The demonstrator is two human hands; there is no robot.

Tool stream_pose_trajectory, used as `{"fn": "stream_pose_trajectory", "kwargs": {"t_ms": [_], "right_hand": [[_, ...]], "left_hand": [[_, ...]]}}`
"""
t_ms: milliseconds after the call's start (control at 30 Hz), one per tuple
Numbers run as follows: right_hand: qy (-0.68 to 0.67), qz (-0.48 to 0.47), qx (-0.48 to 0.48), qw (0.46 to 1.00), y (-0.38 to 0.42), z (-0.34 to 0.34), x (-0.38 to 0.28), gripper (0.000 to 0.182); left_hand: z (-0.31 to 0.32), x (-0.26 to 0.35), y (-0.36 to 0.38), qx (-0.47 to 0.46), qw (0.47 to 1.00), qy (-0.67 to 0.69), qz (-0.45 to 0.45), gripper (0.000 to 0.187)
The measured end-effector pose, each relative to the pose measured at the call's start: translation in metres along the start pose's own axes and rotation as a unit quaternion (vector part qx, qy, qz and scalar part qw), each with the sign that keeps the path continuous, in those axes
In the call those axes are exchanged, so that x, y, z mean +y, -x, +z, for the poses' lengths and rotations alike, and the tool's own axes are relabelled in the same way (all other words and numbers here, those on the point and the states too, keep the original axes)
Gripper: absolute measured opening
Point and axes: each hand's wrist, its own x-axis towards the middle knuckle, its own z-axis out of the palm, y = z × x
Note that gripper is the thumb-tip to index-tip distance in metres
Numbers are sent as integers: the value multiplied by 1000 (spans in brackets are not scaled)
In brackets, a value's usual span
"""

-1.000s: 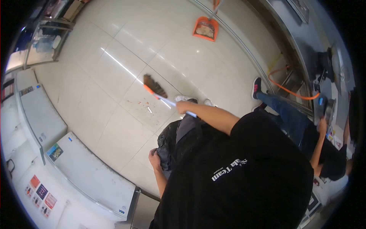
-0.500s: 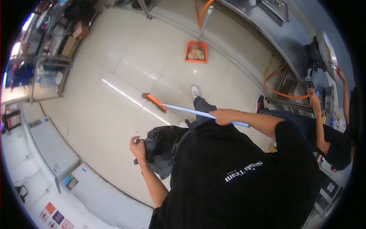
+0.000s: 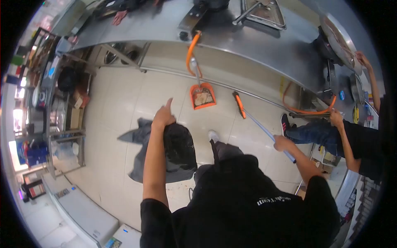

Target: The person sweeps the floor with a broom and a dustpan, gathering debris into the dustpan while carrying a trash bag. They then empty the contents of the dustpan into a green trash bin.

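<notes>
My right hand (image 3: 283, 143) is wrapped round the blue handle of a broom (image 3: 264, 131), whose orange head (image 3: 239, 105) with dark bristles points away from me, off the dustpan's right side. At the left, a black plastic bag (image 3: 178, 149) hangs beneath my left hand (image 3: 164, 116). One finger of that hand sticks out while the others curl over the bag's top. An orange dustpan (image 3: 203, 96) holding light-coloured debris lies on the floor ahead, its grey handle upright towards the steel table.
A long steel table (image 3: 231, 41) with a tray (image 3: 266, 15) runs across the top. On the right, another person (image 3: 316, 134) holds a large pan (image 3: 337, 39). Shelves (image 3: 66, 120) stand left, white chest units (image 3: 84, 211) lower left. Crumbs lie near my feet.
The view has turned, showing more of the table. My left hand has moved forward with the bag. The broom has swung rightwards, from left of the dustpan to its right.
</notes>
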Motion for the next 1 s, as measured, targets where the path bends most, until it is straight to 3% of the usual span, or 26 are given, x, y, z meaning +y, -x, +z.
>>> {"fn": "stream_pose_trajectory", "kwargs": {"t_ms": [100,200,300,333,433,467,500,567,667,700,767,833,900,967,1000], "right_hand": [[-61,70,19,996,9,9,18,35],[-118,137,32,983,2,27,37,38],[-151,174,32,972,-3,26,37,38],[-146,167,43,974,-17,36,47,37],[-158,198,1,967,-54,47,50,35],[-156,191,29,969,-77,61,52,31],[-151,183,60,970,-99,71,56,28],[-176,146,32,973,-130,67,38,26],[-167,93,5,982,-180,73,12,19],[-148,32,13,988,-205,82,5,16],[-233,103,91,963,-189,26,-68,14],[-169,38,41,984,-219,12,-106,14],[-88,-33,0,996,-228,-16,-163,15],[15,-122,31,992,-257,-8,-211,19],[85,-164,-6,983,-276,-6,-237,21]], "left_hand": [[-31,78,-95,77,994,-75,36,89],[-41,120,-175,165,983,-56,65,71],[-6,108,-249,181,982,-39,40,63],[-5,112,-245,235,970,-31,44,36],[-5,103,-233,166,986,-15,24,33],[2,93,-228,203,979,-14,34,26],[1,84,-217,219,975,2,39,25],[-4,63,-174,242,968,32,51,23],[-5,20,-95,237,970,59,3,25],[2,0,-66,231,969,80,-20,25],[9,-23,2,289,947,120,-78,23],[17,-45,65,338,924,97,-150,24],[31,-65,130,343,896,171,-224,25],[44,-72,194,373,873,145,-279,24],[56,-78,226,381,858,127,-319,25]]}}
